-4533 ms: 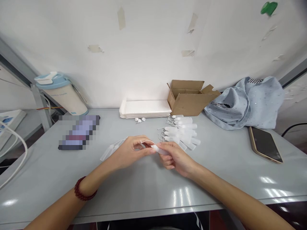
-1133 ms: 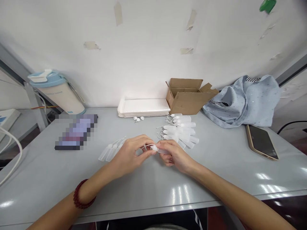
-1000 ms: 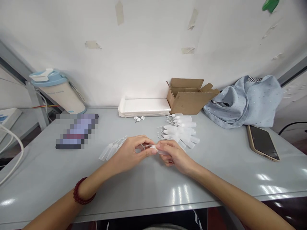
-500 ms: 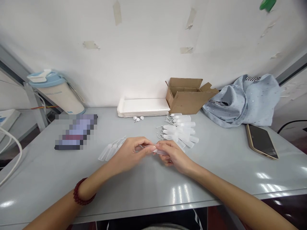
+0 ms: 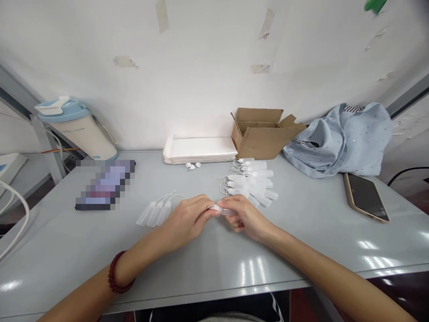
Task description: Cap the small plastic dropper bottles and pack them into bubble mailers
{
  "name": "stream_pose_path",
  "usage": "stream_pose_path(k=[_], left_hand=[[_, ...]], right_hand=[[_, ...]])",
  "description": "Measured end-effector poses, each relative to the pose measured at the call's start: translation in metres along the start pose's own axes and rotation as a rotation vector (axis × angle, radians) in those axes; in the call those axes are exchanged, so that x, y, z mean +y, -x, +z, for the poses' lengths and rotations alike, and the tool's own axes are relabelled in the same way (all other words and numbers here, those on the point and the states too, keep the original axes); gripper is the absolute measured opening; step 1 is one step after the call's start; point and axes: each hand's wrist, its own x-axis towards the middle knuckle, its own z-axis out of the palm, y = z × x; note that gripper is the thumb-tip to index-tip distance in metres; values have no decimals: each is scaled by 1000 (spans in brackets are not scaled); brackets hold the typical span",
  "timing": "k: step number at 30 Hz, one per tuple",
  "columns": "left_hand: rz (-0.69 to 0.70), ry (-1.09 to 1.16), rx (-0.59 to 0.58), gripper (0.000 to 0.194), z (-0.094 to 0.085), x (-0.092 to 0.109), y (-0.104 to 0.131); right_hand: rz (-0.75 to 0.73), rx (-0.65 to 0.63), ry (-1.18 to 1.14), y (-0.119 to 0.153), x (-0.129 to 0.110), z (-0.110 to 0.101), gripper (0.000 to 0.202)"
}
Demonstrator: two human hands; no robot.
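My right hand (image 5: 247,218) is closed around a small translucent plastic squeeze bottle (image 5: 228,212), which lies sideways with its neck to the left. Thumb and fingers of my left hand (image 5: 187,220) pinch the white cap (image 5: 216,207) at the neck end. The fingers partly cover both pieces, so how far the cap sits on the neck cannot be made out. Left of my left hand lie several similar bottles (image 5: 154,213) with thin white strings at their tops. A larger pile of such bottles (image 5: 250,183) spreads out just beyond my right hand.
Some small white caps (image 5: 192,166) lie before a stack of white padded envelopes (image 5: 201,150). An open cardboard box (image 5: 268,141) and a light blue cloth bag (image 5: 342,143) stand at the back right. A phone (image 5: 366,199) lies right; a pixelated item (image 5: 105,185) and a tumbler (image 5: 80,129) are left.
My left fingers have closed more tightly at the bottle's neck, and the white cap now shows between the hands. My left forearm has shifted slightly right. The right hand has barely moved.
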Motion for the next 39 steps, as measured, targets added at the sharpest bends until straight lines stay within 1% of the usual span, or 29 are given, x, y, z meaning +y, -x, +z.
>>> stream_pose_path(k=[2,4,7,10,12,14,17,19,20,21,23,25,26,27,29,31,33,35,37,39], left_hand=[[35,5,22,20,0,-1,0],[11,32,31,17,-3,0,-1],[-139,108,32,17,-10,2,-3],[-318,258,-13,27,-16,3,-6],[-378,391,-74,34,-19,1,-6],[-401,503,-124,36,-20,0,-6],[-398,537,-140,38,-20,0,-5],[-372,437,-129,40,-18,2,-3],[-332,350,-113,39,-17,3,-2],[-269,247,-92,37,-15,3,0],[-90,23,-28,28,-11,1,2],[76,-154,35,22,-6,-2,5],[120,-199,57,21,-5,-4,5],[133,-208,69,20,-5,-5,5],[80,-129,57,19,-6,-4,2],[-47,23,6,22,-11,0,-1],[-187,160,-58,31,-16,5,-3],[-269,236,-102,39,-17,8,-4],[-252,210,-110,41,-16,8,-3],[-122,59,-52,39,-10,5,0]], right_hand=[[13,-10,-3,0,-2,0,35],[-11,5,5,1,-5,1,38],[-127,52,69,2,-8,3,34],[-251,86,199,2,-9,2,27],[-311,110,304,3,-8,0,27],[-371,140,418,3,-6,-2,27],[-443,156,553,5,-5,-3,27],[-418,129,545,6,-5,-3,29],[-382,112,499,5,-6,-2,31],[-333,96,431,5,-7,-2,33],[-215,62,278,4,-9,-2,39],[-119,37,168,2,-11,-3,43],[-95,26,138,1,-11,-4,42],[-95,15,120,1,-11,-5,41],[-164,4,132,1,-11,-6,37],[-279,7,229,2,-10,-6,32],[-374,27,365,4,-9,-7,29],[-428,54,464,5,-8,-6,29],[-448,79,504,5,-8,-5,30],[-411,86,480,4,-7,-5,33]])
